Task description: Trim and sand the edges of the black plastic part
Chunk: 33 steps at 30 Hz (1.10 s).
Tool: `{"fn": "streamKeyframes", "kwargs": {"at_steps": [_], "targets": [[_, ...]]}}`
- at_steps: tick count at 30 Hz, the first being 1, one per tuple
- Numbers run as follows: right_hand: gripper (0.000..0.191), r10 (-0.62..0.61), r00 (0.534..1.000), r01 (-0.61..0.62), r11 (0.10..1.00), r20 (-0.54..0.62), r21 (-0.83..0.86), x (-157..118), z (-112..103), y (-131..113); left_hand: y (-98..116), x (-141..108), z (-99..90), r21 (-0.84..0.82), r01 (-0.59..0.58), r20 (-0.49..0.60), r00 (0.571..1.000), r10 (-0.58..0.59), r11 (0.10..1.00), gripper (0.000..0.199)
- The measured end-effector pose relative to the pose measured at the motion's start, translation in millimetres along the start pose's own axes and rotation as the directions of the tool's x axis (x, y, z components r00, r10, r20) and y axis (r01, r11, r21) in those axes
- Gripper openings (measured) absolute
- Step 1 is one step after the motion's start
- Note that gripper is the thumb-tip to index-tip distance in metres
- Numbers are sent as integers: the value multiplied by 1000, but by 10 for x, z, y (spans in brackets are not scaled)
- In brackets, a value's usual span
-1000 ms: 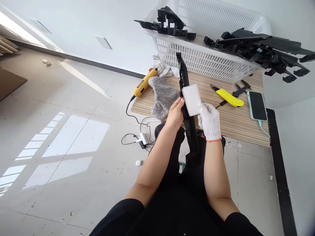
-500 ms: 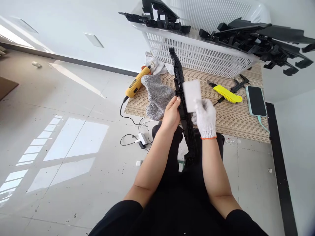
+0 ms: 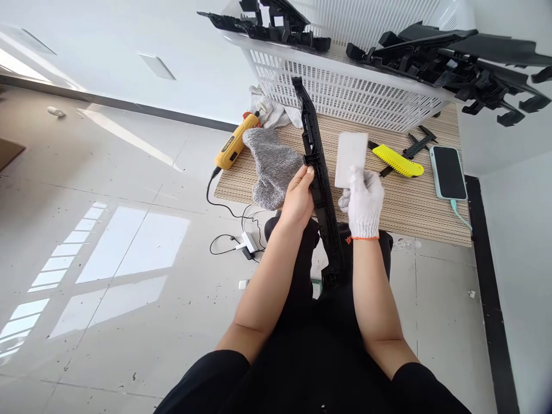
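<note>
your bare left hand (image 3: 298,198) grips the long black plastic trim strip (image 3: 318,178); just right of it, your white-gloved right hand (image 3: 364,202) pinches a white rectangular card (image 3: 351,158) upright.

The person's left hand (image 3: 297,201) was bare, with no glove, ring or watch on it. The right hand (image 3: 364,201) wore a white knitted work glove whose cuff ended in a thin orange-red band at the wrist. Both forearms were uncovered up to the elbows. Above them, short black sleeves (image 3: 207,379) showed at the lower edge of the view, one on each side. The lap between the arms was clothed in plain black fabric, with no visible print or marking.
</note>
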State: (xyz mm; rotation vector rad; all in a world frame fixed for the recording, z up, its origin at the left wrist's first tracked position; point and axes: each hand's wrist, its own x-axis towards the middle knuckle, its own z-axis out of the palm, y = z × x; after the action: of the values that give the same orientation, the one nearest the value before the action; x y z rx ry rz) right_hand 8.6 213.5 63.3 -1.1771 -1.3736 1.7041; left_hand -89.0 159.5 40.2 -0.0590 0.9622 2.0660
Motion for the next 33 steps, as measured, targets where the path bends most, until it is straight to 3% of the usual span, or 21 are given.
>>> {"fn": "streamKeyframes", "kwargs": {"at_steps": [4, 7, 10, 14, 17, 21, 25, 28, 29, 31, 33], "targets": [[48, 37, 995, -31, 997, 92, -67, -2, -18, 17, 2, -1, 1, 22, -7, 4, 1000, 7, 1000, 14], [46, 19, 1000, -19, 1000, 22, -8, -7, -35, 27, 4, 2, -2, 35, -18, 11, 1000, 18, 999, 17], [46, 49, 994, -43, 997, 102, -64, -11, -45, 32, 8, 1, -3, 41, -28, 42, 999, 26, 999, 21], [45, 29, 999, -29, 999, 33, -23, -21, -75, 28, 16, -5, 2, 46, -20, 26, 999, 19, 999, 19], [45, 72, 984, -54, 992, 161, -112, -49, -135, 32, 17, -7, 1, 29, -14, 41, 999, 13, 999, 21], [43, 30, 999, -28, 998, 26, -60, -117, -249, 37, 20, -3, -1, 9, -11, 26, 1000, 11, 1000, 20], [45, 113, 981, -82, 978, 155, -192, -188, -347, 32, 28, 3, 7, 21, -8, 34, 999, 7, 1000, 24], [43, 22, 1000, -21, 992, 7, -123, -208, -385, 35, 30, 6, 12, 17, -21, 48, 999, 20, 1000, 24], [42, 22, 1000, -21, 994, 8, -108, -208, -392, 37, 30, 6, 13, 13, -22, 43, 999, 21, 1000, 23], [42, 78, 989, -56, 984, 125, -172, -203, -400, 39, 31, 5, 14, 8, -10, 21, 1000, 10, 1000, 22], [40, 78, 988, -45, 971, 130, -235, -196, -398, 36, 34, 4, 15, 4, 2, -5, 1000, -2, 1000, 20]]}}
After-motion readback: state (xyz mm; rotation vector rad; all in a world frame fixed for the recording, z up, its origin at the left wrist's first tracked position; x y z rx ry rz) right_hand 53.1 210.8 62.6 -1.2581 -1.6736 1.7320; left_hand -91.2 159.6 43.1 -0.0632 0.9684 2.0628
